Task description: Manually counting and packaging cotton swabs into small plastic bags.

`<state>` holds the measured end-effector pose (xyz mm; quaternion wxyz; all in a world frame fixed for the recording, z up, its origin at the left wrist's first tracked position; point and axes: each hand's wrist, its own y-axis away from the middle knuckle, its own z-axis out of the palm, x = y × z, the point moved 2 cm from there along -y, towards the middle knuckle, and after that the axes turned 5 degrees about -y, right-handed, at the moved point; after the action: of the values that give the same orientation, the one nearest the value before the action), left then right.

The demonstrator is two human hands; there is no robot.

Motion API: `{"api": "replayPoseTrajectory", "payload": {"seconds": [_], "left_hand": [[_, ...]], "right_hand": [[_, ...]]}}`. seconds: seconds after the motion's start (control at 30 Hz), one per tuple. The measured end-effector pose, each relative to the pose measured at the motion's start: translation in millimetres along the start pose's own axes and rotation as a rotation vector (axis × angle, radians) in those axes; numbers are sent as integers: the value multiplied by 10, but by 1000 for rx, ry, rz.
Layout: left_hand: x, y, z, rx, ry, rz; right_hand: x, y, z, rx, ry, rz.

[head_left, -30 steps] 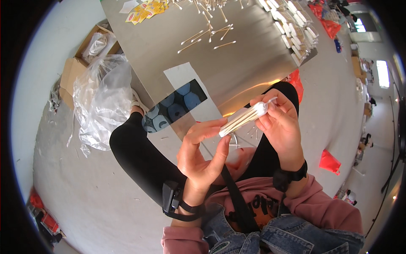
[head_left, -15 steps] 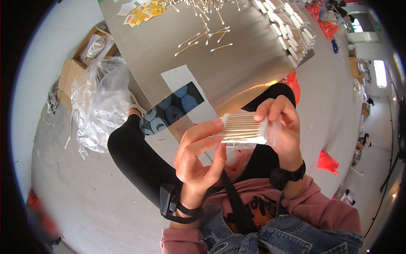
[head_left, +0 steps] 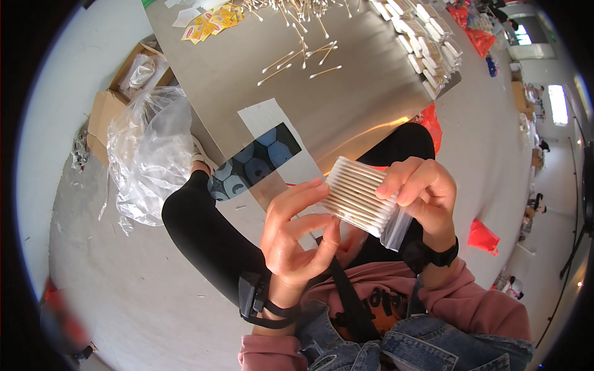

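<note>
A clear bag of cotton swabs [head_left: 359, 195] is held up over my lap, its swabs lying side by side in a flat row. My right hand [head_left: 427, 191] pinches the bag at its right end, close to the zip strip that hangs below the fingers. My left hand [head_left: 297, 229] has its fingertips against the bag's left end, with the fingers curled and the thumb below. Loose cotton swabs [head_left: 303, 52] lie scattered on the metal table [head_left: 260, 37] ahead, with a larger heap at the far edge.
Filled swab packs [head_left: 427, 49] are piled at the table's right corner. Yellow packets [head_left: 213, 21] lie at its far left. A patterned blue strip [head_left: 257, 159] sits at the near edge. Left on the floor are a clear plastic bag [head_left: 151, 154] and an open cardboard box [head_left: 105, 117].
The bag of swabs has been tilted, its right end lower, so its flat face shows more. My right hand has shifted slightly right and down.
</note>
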<state>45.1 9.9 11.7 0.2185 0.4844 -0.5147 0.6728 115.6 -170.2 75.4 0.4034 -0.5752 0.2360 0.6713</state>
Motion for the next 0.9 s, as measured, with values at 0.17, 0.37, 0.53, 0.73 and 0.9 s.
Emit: {"api": "replayPoseTrajectory", "payload": {"seconds": [0.17, 0.37, 0.53, 0.73, 0.9], "left_hand": [[77, -39, -22, -14, -112, 46], [110, -56, -53, -92, -142, 62], [66, -70, -13, -98, -74, 11], [38, -42, -11, -51, 3, -32], [27, -73, -58, -208, -107, -63]], "right_hand": [[-10, -20, -9, 0, 83, 16], [46, 3, -1, 79, 125, 164], [86, -8, 26, 138, 151, 271], [97, -30, 70, 173, 146, 320], [99, -36, 65, 165, 228, 407]]}}
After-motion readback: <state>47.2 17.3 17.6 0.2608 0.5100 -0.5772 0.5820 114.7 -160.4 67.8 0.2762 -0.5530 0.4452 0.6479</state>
